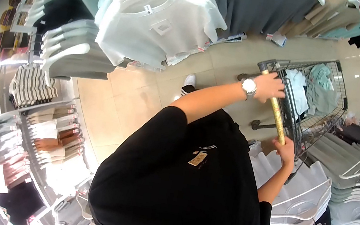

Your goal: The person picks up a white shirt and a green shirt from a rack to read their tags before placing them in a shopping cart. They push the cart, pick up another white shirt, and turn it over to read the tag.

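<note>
My left hand (pixel 270 87), with a white-faced watch (pixel 249 87) on its wrist, is closed around the upper part of a yellow cart handle (pixel 278 117). Lower down, my right hand (pixel 285 151) wraps the same handle near its other end. The handle belongs to a dark wire shopping cart (pixel 333 109), seen at the right of the head view. Inside it lie a pale blue-white garment (pixel 296 90) and a grey-green garment (pixel 320 98). Parts of both hands' fingers are hidden behind the handle.
White T-shirts (pixel 157 23) hang on a rack at the upper left. More hung shirts (pixel 303 185) stand close beside my right arm. Folded clothes (pixel 57 135) fill a shelf at the lower left. Tiled floor (pixel 133 109) runs between the racks; one white shoe (pixel 190 80) shows.
</note>
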A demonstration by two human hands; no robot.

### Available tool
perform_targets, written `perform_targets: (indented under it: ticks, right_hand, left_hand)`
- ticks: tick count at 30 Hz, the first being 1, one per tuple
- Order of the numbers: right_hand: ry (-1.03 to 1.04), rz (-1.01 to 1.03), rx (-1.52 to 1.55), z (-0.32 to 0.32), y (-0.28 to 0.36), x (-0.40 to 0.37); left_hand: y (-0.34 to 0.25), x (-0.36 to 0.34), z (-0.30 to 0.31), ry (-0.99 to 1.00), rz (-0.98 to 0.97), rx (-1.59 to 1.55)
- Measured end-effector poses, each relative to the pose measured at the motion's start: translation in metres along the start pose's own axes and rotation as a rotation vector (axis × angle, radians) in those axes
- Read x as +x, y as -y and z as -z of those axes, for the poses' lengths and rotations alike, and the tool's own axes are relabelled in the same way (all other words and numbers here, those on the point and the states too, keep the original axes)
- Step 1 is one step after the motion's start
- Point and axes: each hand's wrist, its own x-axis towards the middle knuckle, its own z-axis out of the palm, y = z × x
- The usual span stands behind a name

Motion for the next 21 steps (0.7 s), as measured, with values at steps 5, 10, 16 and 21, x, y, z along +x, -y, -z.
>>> perform_targets:
  ticks: [5, 10, 16, 21]
  right_hand:
    - [-0.060, 0.038, -0.124, -0.007, -0.019, -0.008]
    - [-0.387, 0.212, -0.377, -0.022, 0.034, -0.012]
    - [-0.487, 0.698, 0.236, -0.100, 0.214, 0.067]
    - [-0.306, 1.117, -0.110, -0.195, 0.370, 0.138]
  left_hand:
    - [0.014, -0.108, 0.067, -0.517, 0.175, -0.108]
    - [0.062, -0.311, 0.153, -0.594, 0.926, 0.331]
    - [0.091, -0.417, 0.203, -0.588, 1.165, 0.660]
    - [0.127, -0.436, 0.214, -0.505, 1.178, 0.533]
